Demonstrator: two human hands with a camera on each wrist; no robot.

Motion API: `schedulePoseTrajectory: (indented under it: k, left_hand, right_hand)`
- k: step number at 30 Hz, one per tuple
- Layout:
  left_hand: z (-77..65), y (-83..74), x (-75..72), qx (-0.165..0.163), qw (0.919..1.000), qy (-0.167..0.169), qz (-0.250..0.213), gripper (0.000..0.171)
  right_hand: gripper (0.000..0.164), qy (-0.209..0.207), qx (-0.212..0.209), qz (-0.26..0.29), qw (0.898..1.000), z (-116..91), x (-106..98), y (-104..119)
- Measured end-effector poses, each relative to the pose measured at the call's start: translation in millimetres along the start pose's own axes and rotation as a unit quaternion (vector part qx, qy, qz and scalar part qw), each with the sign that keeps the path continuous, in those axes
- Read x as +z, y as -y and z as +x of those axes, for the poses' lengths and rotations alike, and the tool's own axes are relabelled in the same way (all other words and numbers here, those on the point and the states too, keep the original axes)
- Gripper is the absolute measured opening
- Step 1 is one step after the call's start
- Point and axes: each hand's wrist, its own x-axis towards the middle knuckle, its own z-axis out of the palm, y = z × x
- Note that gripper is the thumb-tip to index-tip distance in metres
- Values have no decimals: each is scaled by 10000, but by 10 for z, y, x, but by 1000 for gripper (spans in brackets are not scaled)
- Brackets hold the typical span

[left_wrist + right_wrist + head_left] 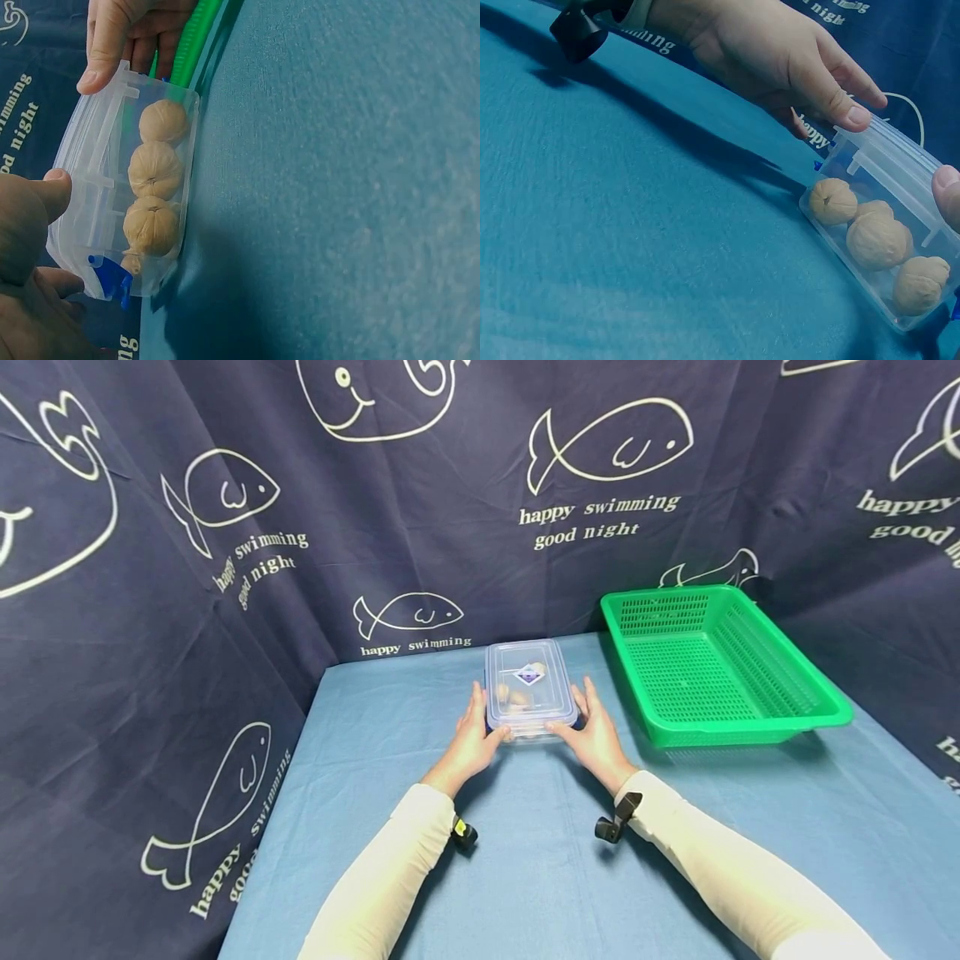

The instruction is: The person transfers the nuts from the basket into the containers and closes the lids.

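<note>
A clear plastic food container point(531, 681) with a lid and a diamond-shaped label is near the table's back edge in the head view. Tan, wrinkled, walnut-like balls point(154, 170) show through its near wall in both wrist views. My left hand point(471, 739) grips the left side, its thumb at the lid's near edge and its fingers by a blue latch point(112, 279). On the opposite side my right hand point(597, 737) holds the container, thumb point(853, 116) on the lid's near corner. The right fingers reach along the side wall, partly hidden behind it.
To the right of the container stands a green perforated plastic basket point(652, 714). Blue cloth point(517, 868) covers the table. A dark curtain point(420, 543) with white fish drawings and lettering hangs behind and at the sides.
</note>
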Motion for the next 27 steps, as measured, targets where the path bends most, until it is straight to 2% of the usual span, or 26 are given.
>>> schedulePoseTrajectory:
  k: [7,13,17,21,24,27]
  left_hand:
    - [14,-9,13,-35,9994,48,340,95]
    - [154,-148,-54,-496,9957,139,774,88]
    - [362,-231,-56,-617,9911,95,1176,84]
    - [613,-209,-1,-711,9844,-3,1608,82]
    - [747,-160,27,-843,9801,44,1798,77]
    - [831,-87,59,-1003,9769,145,1883,74]
  right_hand:
    - [113,40,-89,-395,9992,-18,-29,-21]
    - [98,210,-277,-1110,9932,81,-79,94]
    - [84,289,-416,-1893,9806,304,-57,164]
    - [77,248,-461,-2441,9683,565,4,200]
    - [75,278,-328,-2853,9575,716,46,221]
    - [76,571,-4,-3281,9429,786,71,238]
